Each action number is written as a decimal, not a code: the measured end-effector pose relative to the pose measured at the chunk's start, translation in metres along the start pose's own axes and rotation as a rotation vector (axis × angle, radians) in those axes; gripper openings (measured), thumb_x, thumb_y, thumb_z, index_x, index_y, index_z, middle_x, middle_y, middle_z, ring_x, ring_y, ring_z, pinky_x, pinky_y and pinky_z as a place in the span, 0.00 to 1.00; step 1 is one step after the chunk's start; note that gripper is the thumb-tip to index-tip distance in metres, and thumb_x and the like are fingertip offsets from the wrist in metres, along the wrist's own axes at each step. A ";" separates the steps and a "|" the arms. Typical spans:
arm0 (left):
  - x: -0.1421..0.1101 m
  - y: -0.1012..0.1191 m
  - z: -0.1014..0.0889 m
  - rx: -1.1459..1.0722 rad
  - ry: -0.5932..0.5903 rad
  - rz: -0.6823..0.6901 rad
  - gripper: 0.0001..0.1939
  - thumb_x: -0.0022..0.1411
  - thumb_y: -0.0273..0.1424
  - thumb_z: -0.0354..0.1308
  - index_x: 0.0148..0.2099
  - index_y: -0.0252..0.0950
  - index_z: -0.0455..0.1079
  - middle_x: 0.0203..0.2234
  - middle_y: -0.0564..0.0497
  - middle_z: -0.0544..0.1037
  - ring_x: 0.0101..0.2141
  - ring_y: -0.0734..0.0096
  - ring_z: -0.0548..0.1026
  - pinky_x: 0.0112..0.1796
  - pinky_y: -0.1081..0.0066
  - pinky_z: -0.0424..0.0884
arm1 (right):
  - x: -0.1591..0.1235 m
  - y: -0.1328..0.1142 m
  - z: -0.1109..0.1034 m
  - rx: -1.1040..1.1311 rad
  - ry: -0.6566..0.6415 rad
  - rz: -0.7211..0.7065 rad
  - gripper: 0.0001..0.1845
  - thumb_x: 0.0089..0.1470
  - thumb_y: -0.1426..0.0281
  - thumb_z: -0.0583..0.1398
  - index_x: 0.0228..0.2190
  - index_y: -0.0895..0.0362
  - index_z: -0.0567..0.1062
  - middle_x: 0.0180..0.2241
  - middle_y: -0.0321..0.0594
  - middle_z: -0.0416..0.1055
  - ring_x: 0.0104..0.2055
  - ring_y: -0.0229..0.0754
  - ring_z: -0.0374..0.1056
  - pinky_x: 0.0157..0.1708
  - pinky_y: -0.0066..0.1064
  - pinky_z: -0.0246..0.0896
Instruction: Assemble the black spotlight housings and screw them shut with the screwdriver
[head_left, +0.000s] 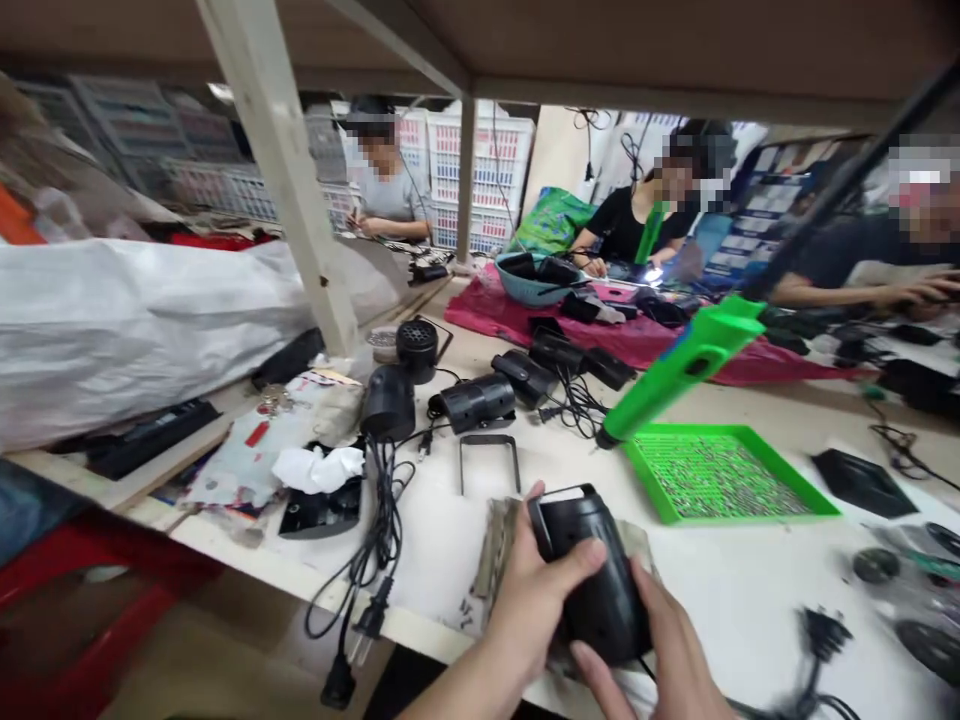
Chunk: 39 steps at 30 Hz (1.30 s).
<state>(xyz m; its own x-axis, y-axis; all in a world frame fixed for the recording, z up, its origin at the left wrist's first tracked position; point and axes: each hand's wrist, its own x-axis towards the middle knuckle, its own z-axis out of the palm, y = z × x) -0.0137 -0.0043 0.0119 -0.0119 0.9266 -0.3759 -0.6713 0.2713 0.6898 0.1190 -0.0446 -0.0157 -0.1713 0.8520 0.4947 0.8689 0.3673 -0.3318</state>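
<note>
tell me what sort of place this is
Probably a small assembly workshop: similar black units lie near the held black housing, a green tray holds many small metallic-looking pieces, and other people are busy beyond the bench.

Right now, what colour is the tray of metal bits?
The tray is bright green: head view.

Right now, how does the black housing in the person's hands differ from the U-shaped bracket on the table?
The black housing is held between the left hand and right hand; the U-shaped bracket sits untouched on the table. The housing is bulky and rounded, the bracket a thin, open frame. Both are black.
</note>
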 end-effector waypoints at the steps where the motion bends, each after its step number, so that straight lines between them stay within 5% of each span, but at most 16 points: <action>1: 0.001 0.000 0.001 -0.001 0.009 -0.001 0.48 0.41 0.35 0.73 0.62 0.41 0.55 0.48 0.45 0.75 0.46 0.59 0.74 0.48 0.67 0.66 | 0.001 0.000 -0.002 -0.019 -0.021 -0.032 0.38 0.60 0.54 0.52 0.63 0.58 0.48 0.52 0.58 0.67 0.50 0.57 0.70 0.38 0.45 0.75; 10: 0.001 0.003 0.008 -0.033 0.041 -0.040 0.40 0.44 0.31 0.71 0.57 0.41 0.58 0.43 0.49 0.77 0.41 0.63 0.75 0.43 0.67 0.70 | 0.000 -0.004 -0.002 -0.182 -0.086 -0.146 0.46 0.59 0.57 0.53 0.64 0.72 0.39 0.58 0.71 0.56 0.55 0.64 0.65 0.42 0.50 0.72; 15: -0.002 0.003 0.008 0.026 0.008 -0.019 0.28 0.47 0.34 0.70 0.49 0.39 0.64 0.40 0.49 0.77 0.42 0.63 0.74 0.44 0.67 0.69 | 0.004 -0.005 -0.006 -0.231 -0.104 -0.168 0.45 0.60 0.56 0.52 0.64 0.74 0.41 0.57 0.72 0.58 0.53 0.64 0.66 0.40 0.49 0.73; 22: -0.001 0.004 0.015 -0.003 0.028 -0.029 0.25 0.47 0.29 0.68 0.47 0.38 0.65 0.35 0.52 0.77 0.35 0.70 0.75 0.40 0.71 0.70 | 0.008 -0.017 -0.010 -0.311 -0.039 -0.190 0.44 0.62 0.55 0.45 0.62 0.80 0.41 0.51 0.76 0.63 0.49 0.67 0.69 0.37 0.50 0.74; 39: -0.002 0.006 0.019 0.014 0.078 -0.020 0.23 0.46 0.27 0.68 0.45 0.37 0.66 0.33 0.52 0.77 0.33 0.72 0.74 0.37 0.72 0.71 | 0.010 -0.022 -0.010 -0.289 -0.024 -0.074 0.39 0.61 0.56 0.46 0.61 0.75 0.50 0.50 0.71 0.65 0.44 0.64 0.72 0.32 0.47 0.75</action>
<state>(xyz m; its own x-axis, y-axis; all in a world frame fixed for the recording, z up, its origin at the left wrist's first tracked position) -0.0033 0.0003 0.0284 -0.0568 0.8981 -0.4361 -0.6617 0.2933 0.6901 0.1028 -0.0482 0.0047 -0.2475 0.8365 0.4888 0.9491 0.3107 -0.0512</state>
